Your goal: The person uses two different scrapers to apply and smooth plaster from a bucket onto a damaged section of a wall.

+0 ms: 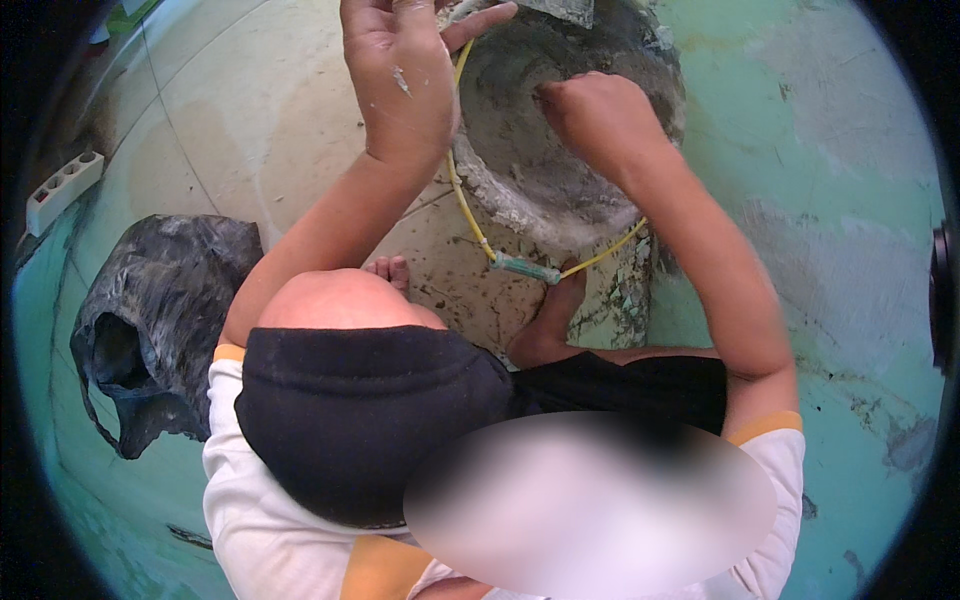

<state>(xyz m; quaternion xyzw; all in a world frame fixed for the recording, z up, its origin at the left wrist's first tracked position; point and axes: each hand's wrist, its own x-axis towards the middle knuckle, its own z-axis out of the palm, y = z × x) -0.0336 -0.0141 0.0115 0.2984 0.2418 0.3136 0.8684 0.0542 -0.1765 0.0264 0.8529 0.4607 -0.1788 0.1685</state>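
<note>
A round bucket point(500, 190) with a grey-caked inside and rim stands in front of me at the top. Its yellow wire handle point(465, 205) hangs down on my side, with a green grip point(525, 267). My left hand point(405, 85), smudged with white, is at the bucket's left rim; its thumb stretches out to the right, and the other fingertips are cut off by the upper edge. Inside the bucket, my right hand point(605, 120) is closed, knuckles up, and what it may hold is hidden. A grey-smeared flat piece point(560, 10) shows at the far rim.
A crumpled black plastic bag point(170, 310) lies open at the left. Farther left is a white strip with round holes point(65, 190). The green floor point(850, 300) carries grey patches at the right; stained beige tiles point(270, 110) spread on the left. My bare foot point(550, 325) is close to the bucket.
</note>
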